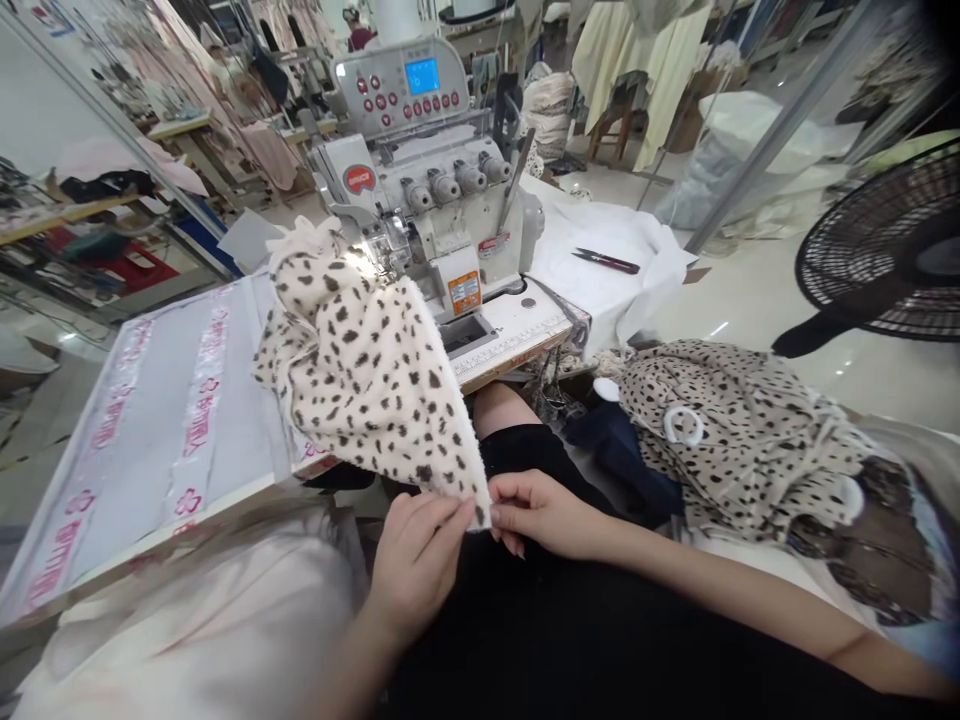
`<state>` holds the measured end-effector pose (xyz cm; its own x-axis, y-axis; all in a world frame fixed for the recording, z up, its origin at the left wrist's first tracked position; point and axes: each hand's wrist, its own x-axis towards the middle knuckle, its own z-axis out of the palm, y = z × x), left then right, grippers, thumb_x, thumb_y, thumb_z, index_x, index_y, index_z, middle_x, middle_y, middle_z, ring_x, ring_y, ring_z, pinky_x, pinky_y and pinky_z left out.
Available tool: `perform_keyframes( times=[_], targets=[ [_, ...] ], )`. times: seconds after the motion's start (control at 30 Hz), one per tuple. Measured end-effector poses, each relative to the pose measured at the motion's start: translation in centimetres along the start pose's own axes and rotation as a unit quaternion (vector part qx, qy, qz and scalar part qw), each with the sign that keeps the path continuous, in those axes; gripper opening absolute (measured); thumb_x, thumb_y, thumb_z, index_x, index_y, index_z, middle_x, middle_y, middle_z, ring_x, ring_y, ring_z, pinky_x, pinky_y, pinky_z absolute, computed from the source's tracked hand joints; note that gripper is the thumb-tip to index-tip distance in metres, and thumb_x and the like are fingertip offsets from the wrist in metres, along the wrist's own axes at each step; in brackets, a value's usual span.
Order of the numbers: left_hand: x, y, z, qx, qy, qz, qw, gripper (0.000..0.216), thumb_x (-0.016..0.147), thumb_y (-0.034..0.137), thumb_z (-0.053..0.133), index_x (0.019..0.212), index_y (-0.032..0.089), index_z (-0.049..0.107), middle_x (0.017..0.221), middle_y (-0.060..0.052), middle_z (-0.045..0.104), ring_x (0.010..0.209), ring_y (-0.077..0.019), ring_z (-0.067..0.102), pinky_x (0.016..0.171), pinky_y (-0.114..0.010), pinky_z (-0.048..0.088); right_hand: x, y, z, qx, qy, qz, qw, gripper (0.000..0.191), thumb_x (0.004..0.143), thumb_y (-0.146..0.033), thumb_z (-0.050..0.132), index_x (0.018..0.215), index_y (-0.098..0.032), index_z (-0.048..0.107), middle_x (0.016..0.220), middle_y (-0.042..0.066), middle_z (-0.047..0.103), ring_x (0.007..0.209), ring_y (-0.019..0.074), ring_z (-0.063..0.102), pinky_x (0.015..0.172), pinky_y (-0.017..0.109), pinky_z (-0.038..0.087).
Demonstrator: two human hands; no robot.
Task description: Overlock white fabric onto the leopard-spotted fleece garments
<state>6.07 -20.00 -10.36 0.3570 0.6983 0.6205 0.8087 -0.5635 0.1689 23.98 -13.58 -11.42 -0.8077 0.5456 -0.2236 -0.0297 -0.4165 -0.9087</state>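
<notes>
A cream fleecy fabric piece with dark spots (375,370) runs from under the needle area of the sewing machine (450,190) down over the table's front edge. Its lower corner is pinched by my left hand (420,560), whose fingers are closed on it. My right hand (544,510) is closed at the same corner, with thumb and forefinger pressed together on the fabric's edge. The machine's lamp lights the spot where the fabric meets the presser foot. Its display (421,75) glows blue.
Dark tweezers (606,261) lie on white cloth right of the machine. A heap of spotted fabric (735,430) sits at the right, below a black fan (892,250). Taped table extension (161,400) stretches left. Pale cloth (202,610) is bundled at lower left.
</notes>
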Motion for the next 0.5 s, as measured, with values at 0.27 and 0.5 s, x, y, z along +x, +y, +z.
perform_keyframes(
  times=[0.27,0.5],
  targets=[
    [-0.7,0.2,0.6,-0.001,0.006,-0.002,1.0,0.033,0.074,0.002,0.054,0.104,0.015,0.056,0.091,-0.007,0.061,0.088,-0.0191,0.055,0.083,-0.038,0.039,-0.1,-0.3,0.2,-0.01,-0.011,0.014,1.0,0.047,0.072,-0.056,0.061,0.066,-0.011,0.049,0.059,-0.001,0.052,0.044,0.0053,0.046,0.041,0.014,0.037],
    [-0.7,0.3,1.3,0.041,0.072,0.0,0.997,0.022,0.075,0.004,0.054,0.094,0.014,0.058,0.079,-0.006,0.058,0.079,-0.0174,0.053,0.082,-0.038,0.038,0.0,-0.3,0.5,-0.018,-0.051,0.005,0.999,0.038,0.08,-0.047,0.055,0.071,-0.01,0.05,0.06,0.0,0.051,0.044,0.0056,0.046,0.041,0.014,0.037]
  ],
)
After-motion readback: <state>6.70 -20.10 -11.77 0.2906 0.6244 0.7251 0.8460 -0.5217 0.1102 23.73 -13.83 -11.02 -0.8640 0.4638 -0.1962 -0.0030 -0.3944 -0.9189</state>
